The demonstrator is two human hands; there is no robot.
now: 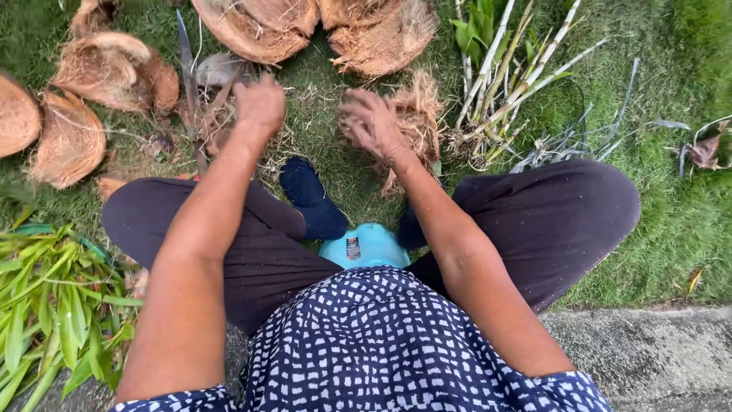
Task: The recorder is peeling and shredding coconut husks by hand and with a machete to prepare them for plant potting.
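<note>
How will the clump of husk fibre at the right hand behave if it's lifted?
The husk fibre looks loose and frayed, so it is probably floppy and light for its size. Strands stick out all round, so bits may shed or snag on the grass. The right hand is on it; its rough, dry look suggests it won't slip.

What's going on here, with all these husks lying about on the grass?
A person sits low on a blue stool over the grass, legs apart. The right hand grips a clump of brown coconut fibre. The left hand is closed beside an upright metal blade, though what it holds is blurred. Split coconut husks lie in an arc ahead, with cut green stalks to the right.
</note>
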